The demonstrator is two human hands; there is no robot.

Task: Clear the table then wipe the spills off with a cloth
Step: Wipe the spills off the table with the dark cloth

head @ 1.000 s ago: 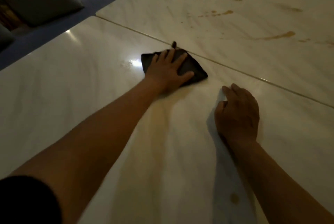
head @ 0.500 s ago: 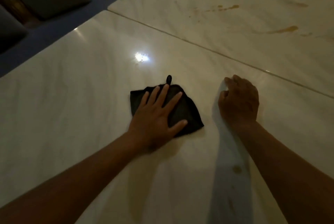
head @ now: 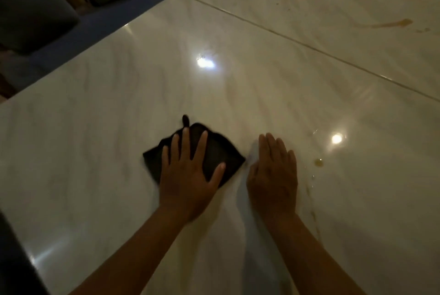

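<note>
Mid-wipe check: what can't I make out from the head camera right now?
- Table under the cloth: hidden by the cloth and the left hand pressing on it.
- Surface under the right hand: covered by the flat palm.
- Cloth's left edge: smeared by motion blur.
- Far table's brown stains: cut off by the right edge.
- Room behind the cushions: too dark.

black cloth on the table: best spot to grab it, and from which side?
Likely best is the small hanging loop at the far corner of the black cloth: it sticks out past the cloth's edge, clear of the left hand pressing flat on the cloth. Come from the far side and pinch it; the rest lies flat on the table.
</note>
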